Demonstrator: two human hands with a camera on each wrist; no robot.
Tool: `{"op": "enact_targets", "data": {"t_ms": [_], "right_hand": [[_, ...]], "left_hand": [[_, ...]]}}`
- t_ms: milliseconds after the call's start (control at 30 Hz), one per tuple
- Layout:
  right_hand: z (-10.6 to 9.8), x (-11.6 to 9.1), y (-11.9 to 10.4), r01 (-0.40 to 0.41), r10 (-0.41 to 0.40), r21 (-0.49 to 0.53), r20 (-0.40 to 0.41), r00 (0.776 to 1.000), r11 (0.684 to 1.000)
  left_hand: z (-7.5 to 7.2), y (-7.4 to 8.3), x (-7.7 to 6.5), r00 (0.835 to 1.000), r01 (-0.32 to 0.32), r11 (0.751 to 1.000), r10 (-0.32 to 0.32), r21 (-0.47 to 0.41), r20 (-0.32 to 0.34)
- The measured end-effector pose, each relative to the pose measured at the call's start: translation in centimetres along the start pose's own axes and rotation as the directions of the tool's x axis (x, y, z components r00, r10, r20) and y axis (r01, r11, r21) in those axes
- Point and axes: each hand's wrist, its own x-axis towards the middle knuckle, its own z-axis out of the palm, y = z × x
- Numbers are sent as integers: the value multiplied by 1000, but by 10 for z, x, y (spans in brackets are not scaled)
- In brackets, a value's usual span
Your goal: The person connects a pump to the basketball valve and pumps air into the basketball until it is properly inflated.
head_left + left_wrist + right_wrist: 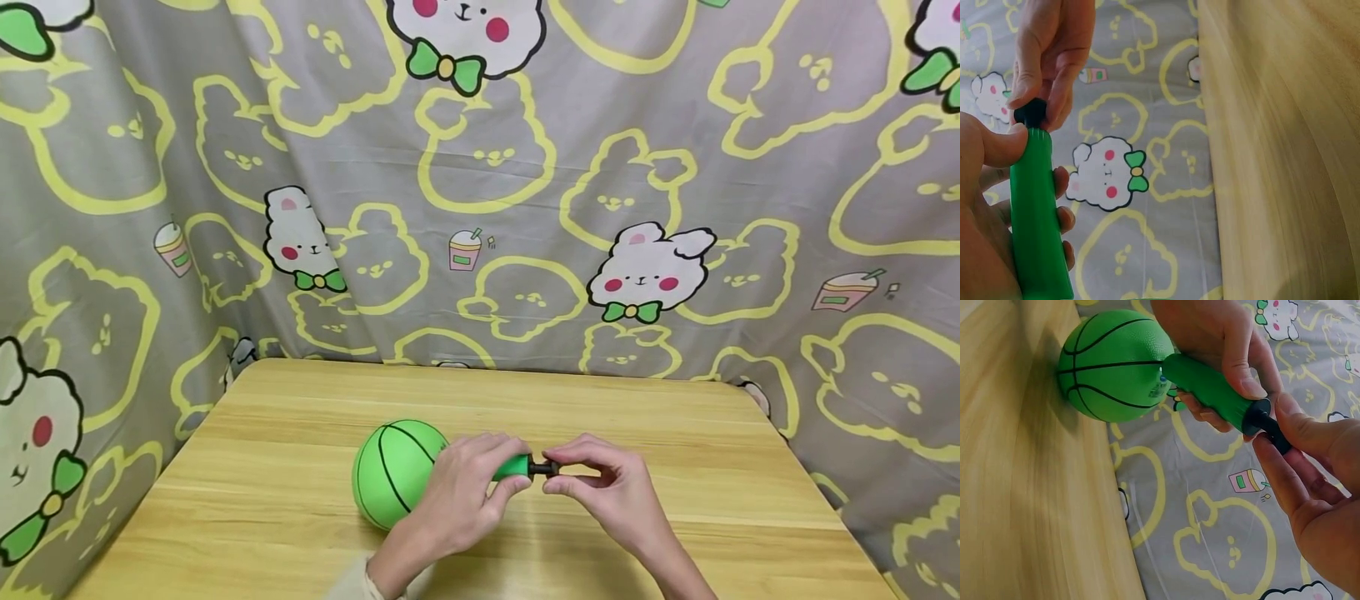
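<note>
A small green hand pump (pixel 1210 394) with a black handle (pixel 1274 432) is held between both hands above the table. My left hand (pixel 472 479) wraps its fingers around the green barrel, seen close up in the left wrist view. With thumb and fingertips, my right hand (pixel 607 483) pinches the black handle, which stands a short way out of the barrel. A green ball (pixel 397 475) with black basketball lines sits on the table, left of the pump. In the right wrist view the barrel's far end meets the ball's outline; whether they are joined, I cannot tell.
The wooden table (pixel 300 408) spreads under the hands and the ball. Behind it and at the sides hangs a grey curtain (pixel 510 192) printed with yellow outlines and white cartoon animals.
</note>
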Motion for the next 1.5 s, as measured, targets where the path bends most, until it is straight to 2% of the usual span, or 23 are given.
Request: {"op": "enact_targets", "data": {"t_ms": [300,400,667,867,1200,1500], "right_hand": [[-9,0,-5,-23,24,-12,56,998,1000],[-13,1,-7,-9,11,-24,76,997,1000],[-30,2,-16,-108,111,-44,70,991,993],[-43,1,-21,-81,86,-63,77,993,995],[-63,-1,-33,-73,78,-97,42,996,993],[-72,-4,-38,-66,70,-121,29,997,991]], "left_hand": [[0,-1,1,1000,-3,1000,3,1,28],[-1,-2,1,1000,-6,1000,6,-2,29],[-4,-8,-1,999,35,999,-35,-34,14],[-6,-12,-2,999,46,998,-46,-48,-2],[-12,-16,-2,997,66,997,-67,-49,-28],[-11,-13,2,999,41,997,-42,-65,-23]]}}
